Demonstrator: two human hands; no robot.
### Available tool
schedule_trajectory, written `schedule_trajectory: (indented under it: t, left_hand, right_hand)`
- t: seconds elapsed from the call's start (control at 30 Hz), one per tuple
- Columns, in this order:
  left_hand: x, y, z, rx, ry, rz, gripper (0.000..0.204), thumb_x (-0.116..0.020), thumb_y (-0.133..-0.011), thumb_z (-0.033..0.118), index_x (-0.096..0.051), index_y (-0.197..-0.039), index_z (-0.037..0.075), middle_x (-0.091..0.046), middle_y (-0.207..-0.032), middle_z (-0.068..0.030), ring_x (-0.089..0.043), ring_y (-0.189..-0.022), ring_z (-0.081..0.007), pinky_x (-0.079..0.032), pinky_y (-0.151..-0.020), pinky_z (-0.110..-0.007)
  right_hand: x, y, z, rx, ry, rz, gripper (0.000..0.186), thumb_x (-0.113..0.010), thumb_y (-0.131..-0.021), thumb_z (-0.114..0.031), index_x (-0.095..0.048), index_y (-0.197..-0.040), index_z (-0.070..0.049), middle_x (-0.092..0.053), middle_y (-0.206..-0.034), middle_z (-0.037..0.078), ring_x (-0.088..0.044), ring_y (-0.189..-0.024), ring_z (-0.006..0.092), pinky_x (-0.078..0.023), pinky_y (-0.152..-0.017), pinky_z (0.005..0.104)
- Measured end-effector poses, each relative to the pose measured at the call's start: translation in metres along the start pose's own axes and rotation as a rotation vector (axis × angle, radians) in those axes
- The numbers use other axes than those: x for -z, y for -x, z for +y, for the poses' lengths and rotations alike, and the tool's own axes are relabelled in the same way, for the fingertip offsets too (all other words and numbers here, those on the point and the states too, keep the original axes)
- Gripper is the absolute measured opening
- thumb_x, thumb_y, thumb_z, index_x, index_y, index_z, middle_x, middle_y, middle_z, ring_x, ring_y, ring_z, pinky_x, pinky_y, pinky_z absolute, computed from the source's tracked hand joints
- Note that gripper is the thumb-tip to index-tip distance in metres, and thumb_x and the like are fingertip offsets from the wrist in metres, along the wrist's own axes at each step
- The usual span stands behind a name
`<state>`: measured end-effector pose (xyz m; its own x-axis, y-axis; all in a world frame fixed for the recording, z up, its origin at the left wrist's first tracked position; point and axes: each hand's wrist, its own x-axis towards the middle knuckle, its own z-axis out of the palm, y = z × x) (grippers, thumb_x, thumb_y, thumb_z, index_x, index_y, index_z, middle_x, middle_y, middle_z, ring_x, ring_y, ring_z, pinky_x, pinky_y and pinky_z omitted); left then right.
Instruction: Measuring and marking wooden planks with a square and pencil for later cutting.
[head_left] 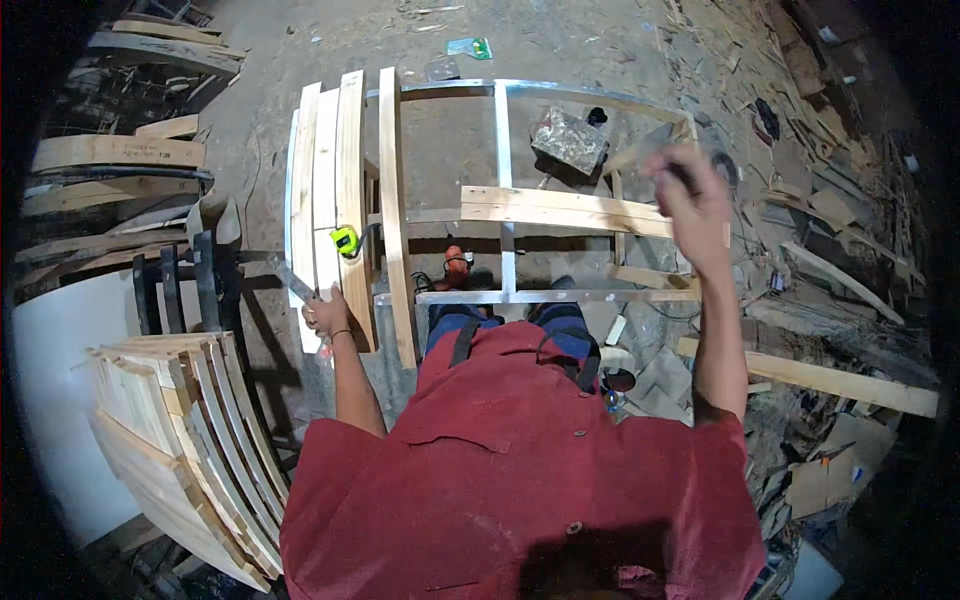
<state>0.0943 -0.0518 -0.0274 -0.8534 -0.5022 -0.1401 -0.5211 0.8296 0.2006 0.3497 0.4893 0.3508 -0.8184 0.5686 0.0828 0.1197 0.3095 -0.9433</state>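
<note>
Your dusty maroon cloth shirt (520, 470) fills the lower centre, closest to the lens. At upper left, a pale wooden board (120, 152) carries dark printed marks, too small to make out. Thick, straight-cut timber stacked at lower left (180, 430) runs partly behind your sleeve. Left of centre, your left hand (325, 315) closes on a grey, flat, metal-looking strip (296, 281), hiding its lower end, over smooth pale planks (325, 150). A lime-yellow and black tape measure (344, 241) sits on them. At centre, an orange-red object (457, 260) shows indistinctly between the rails of a pale rectangular frame (504, 150). Further right, your raised right hand (690, 200) is blurred, fingers seemingly curled; you cannot tell whether it holds anything.
</note>
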Motion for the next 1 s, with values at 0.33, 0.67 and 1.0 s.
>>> schedule_trajectory:
  t: [0.33,0.67,1.0]
  left_hand:
    - [-0.018,0.146,0.151,-0.519,0.917,-0.834,0.045,-0.066,-0.100,0.031,-0.062,-0.133,0.001,-0.067,-0.120,-0.0085,-0.064,-0.105,-0.0162,-0.054,-0.086,-0.029]
    - [-0.097,0.216,0.229,0.066,1.140,-1.030,0.061,-0.077,-0.090,0.047,-0.061,-0.132,0.007,-0.066,-0.098,-0.0023,-0.062,-0.077,-0.0154,-0.056,-0.072,-0.031]
    - [-0.125,0.243,0.232,-0.083,0.521,-0.353,0.087,-0.059,-0.090,0.070,-0.063,-0.122,-0.011,-0.065,-0.119,-0.0345,-0.063,-0.115,-0.0452,-0.050,-0.097,-0.047]
  right_hand:
    - [0.058,-0.098,0.386,-0.381,1.038,-1.001,0.041,-0.079,-0.077,-0.023,-0.070,-0.112,-0.005,-0.074,-0.092,0.013,-0.068,-0.082,0.0258,-0.054,-0.078,0.0455]
    - [0.066,-0.129,0.411,-0.175,0.866,-1.326,0.052,-0.084,-0.067,-0.018,-0.069,-0.114,-0.005,-0.071,-0.082,0.015,-0.068,-0.078,0.0286,-0.053,-0.069,0.0473]
    - [0.089,-0.085,0.348,0.019,0.950,-0.920,0.119,-0.087,-0.066,-0.060,-0.028,-0.155,-0.008,-0.042,-0.148,0.026,-0.066,-0.104,0.0454,-0.056,-0.083,0.0511]
